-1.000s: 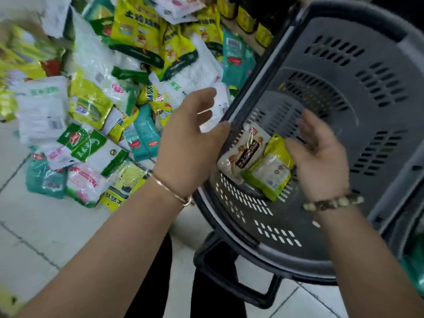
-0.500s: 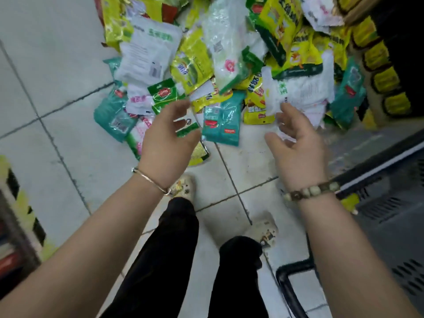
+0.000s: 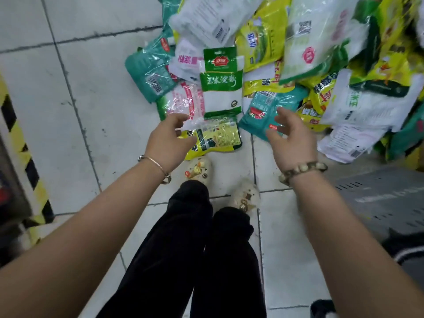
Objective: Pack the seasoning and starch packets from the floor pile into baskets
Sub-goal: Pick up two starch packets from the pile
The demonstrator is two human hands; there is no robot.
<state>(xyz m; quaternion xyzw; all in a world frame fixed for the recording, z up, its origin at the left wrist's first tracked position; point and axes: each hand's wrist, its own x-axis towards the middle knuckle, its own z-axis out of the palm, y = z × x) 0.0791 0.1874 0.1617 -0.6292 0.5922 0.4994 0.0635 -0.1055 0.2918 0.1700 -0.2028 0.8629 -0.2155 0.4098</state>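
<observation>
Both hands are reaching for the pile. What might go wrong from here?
The teal packet under the right hand is tucked beneath yellow ones, so lifting it may drag or topple neighbours. The yellow-green packet near the left hand lies against the shoe and might get stepped on.
</observation>
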